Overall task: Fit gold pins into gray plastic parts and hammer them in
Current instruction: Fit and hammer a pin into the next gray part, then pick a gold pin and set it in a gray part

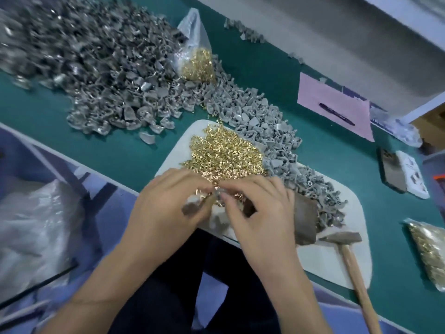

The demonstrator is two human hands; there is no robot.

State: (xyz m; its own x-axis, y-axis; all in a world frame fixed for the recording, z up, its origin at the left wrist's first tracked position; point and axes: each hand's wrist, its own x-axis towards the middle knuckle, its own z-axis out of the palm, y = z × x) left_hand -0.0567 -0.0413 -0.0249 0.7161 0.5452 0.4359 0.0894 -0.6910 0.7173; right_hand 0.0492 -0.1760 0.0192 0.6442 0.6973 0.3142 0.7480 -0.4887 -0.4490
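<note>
With both the left hand (pixel 168 208) and right hand (pixel 260 213) pinching one gray plastic part (pixel 218 193) between curled fingers (pixel 225 197), a crooked gold pin could slip into the pin heap (pixel 224 153).

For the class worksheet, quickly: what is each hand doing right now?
Left hand: pinching a gray part.
Right hand: fingertips pinched at it.
</note>
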